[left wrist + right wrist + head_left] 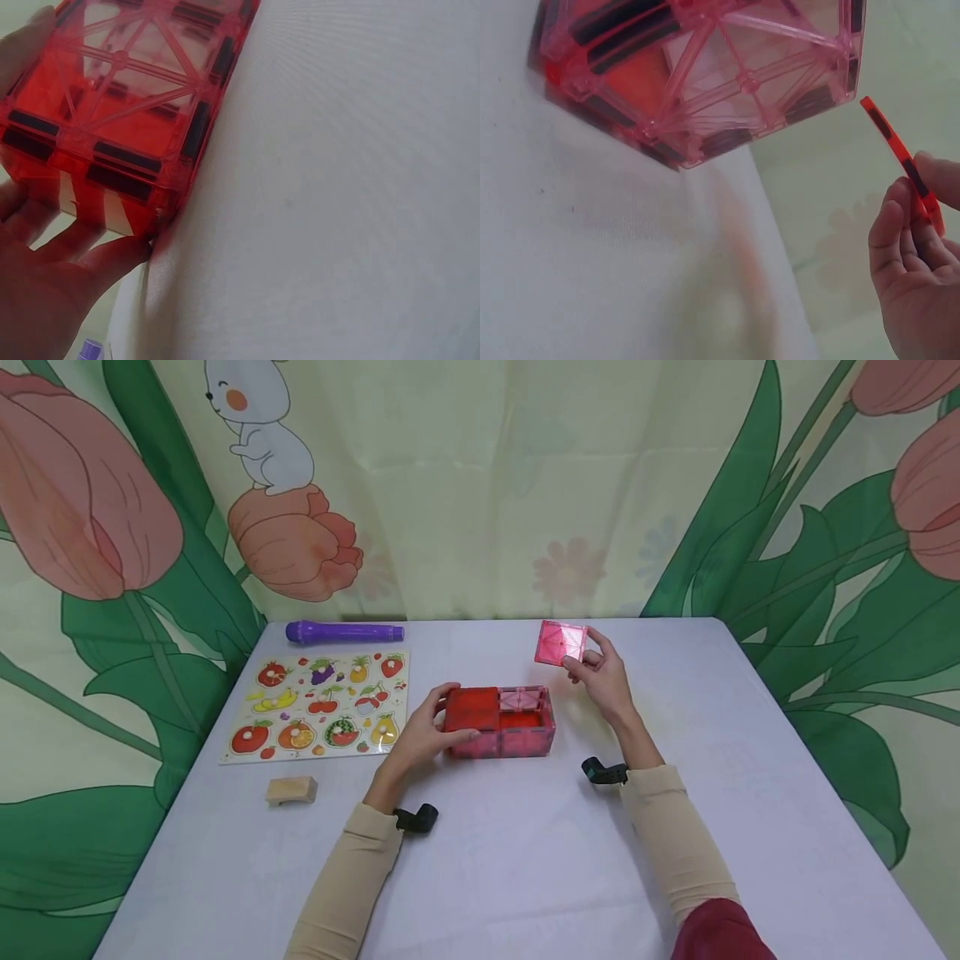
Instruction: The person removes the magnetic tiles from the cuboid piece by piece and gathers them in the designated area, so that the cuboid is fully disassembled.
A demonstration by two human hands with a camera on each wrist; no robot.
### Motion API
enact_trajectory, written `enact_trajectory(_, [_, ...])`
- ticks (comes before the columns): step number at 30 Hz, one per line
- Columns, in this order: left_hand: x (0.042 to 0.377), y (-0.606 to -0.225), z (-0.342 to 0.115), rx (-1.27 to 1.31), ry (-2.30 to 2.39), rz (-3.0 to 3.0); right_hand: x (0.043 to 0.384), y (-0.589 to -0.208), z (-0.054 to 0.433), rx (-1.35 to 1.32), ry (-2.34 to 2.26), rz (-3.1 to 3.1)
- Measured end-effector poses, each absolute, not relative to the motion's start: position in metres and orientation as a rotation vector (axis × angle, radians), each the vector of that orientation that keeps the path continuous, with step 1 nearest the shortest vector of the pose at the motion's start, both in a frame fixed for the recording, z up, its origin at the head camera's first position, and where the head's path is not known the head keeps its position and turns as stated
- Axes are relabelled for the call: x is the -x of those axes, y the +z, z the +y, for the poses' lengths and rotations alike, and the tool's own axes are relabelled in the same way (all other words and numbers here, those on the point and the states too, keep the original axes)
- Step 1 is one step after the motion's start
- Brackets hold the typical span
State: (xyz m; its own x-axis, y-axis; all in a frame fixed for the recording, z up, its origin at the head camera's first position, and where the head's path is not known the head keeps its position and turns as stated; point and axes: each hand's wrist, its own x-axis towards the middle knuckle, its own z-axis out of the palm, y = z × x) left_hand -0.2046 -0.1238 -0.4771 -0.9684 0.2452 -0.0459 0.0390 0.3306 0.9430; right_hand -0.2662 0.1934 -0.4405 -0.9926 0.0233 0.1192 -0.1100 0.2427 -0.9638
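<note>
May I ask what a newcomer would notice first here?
The red translucent box on the white table, held by the left hand, probably stands out first. Next come the square tile pinched in the right hand, and the purple microphone-shaped object at the table's back left.

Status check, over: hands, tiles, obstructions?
Left hand grips tile box at left end. Right hand pinches loose tile in the air. Right half of tile box uncovered on top. Nothing seen between the two.

A translucent pinkish-red square tile (553,642) is held tilted, apart from a see-through red rectangular box (525,744) resting on the counter (510,860), the box's top covered at left and open at right.
</note>
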Motion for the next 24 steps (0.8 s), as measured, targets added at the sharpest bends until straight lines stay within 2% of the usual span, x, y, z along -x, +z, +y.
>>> enact_trajectory(11, [0.205,-0.477,-0.123,-0.271,1.71,2.398,0.292,-0.451,0.202,0.323,1.772,-2.5])
enact_trajectory(24, [0.202,-0.476,-0.123,-0.256,1.701,2.421,0.325,-0.463,0.206,0.499,1.718,-2.56])
